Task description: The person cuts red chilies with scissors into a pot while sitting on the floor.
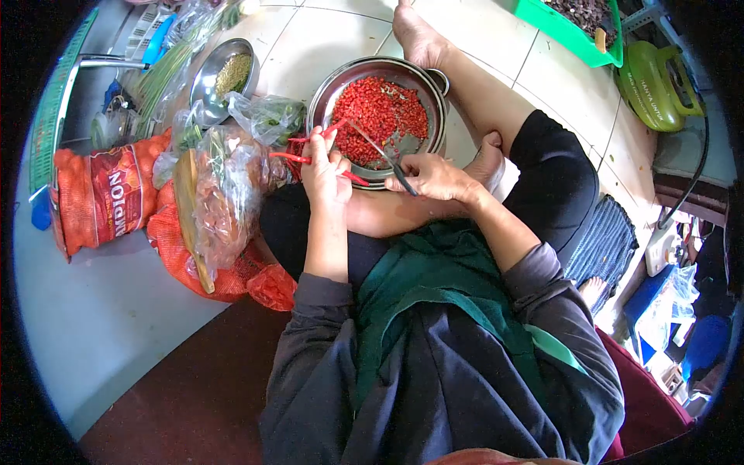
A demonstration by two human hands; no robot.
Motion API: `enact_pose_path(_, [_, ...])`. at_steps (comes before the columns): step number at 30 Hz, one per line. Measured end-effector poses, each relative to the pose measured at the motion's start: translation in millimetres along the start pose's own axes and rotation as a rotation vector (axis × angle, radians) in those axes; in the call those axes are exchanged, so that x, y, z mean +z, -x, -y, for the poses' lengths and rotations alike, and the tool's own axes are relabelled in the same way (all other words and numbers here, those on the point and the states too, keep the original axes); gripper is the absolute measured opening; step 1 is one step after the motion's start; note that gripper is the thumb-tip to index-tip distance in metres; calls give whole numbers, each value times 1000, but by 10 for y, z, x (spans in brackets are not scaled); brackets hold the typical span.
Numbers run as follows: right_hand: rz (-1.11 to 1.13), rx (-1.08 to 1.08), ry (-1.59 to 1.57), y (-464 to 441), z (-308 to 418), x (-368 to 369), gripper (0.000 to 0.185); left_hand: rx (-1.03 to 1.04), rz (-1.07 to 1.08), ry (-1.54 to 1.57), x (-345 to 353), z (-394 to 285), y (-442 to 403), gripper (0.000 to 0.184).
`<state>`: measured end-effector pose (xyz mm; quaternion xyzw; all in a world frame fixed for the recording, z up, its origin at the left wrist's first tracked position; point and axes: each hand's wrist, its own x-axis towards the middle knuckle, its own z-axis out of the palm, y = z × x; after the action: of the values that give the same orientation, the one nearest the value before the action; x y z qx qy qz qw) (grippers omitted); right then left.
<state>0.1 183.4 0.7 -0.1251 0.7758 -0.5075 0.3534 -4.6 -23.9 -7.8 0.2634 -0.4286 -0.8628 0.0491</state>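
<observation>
Several long red chillies (288,157) are gripped in my left hand (325,172), their tips pointing over the left rim of a steel pot. My right hand (435,177) is closed on the dark handle of a knife (372,143), whose blade reaches up and left to the chillies. Below the blade, the steel pot (439,116) holds a heap of small chopped red pieces (380,108). Both hands are at the pot's near edge, above my crossed legs.
At the left lie a red net bag (116,194), a clear plastic bag (229,194) and a steel bowl (203,89) with pale green contents. A green basket (573,39) and a green gas cylinder (655,85) stand at the upper right. My bare foot (418,35) is beyond the pot.
</observation>
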Motion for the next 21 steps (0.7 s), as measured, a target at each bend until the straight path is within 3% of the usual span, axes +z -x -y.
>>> enact_pose_path(3, [44, 25, 4, -45, -84, 62, 69, 6, -1, 4, 20, 36, 40, 25])
enact_pose_path(15, [-60, 55, -44, -91, -80, 86, 73, -63, -14, 6, 184, 201, 168, 25])
enact_pose_path(18, [-71, 32, -106, -105, -121, 107, 58, -68, -15, 22, 206, 216, 178, 25])
enact_pose_path(21, [-40, 34, -140, -97, -103, 96, 59, -79, 1, 39, 189, 230, 168, 25])
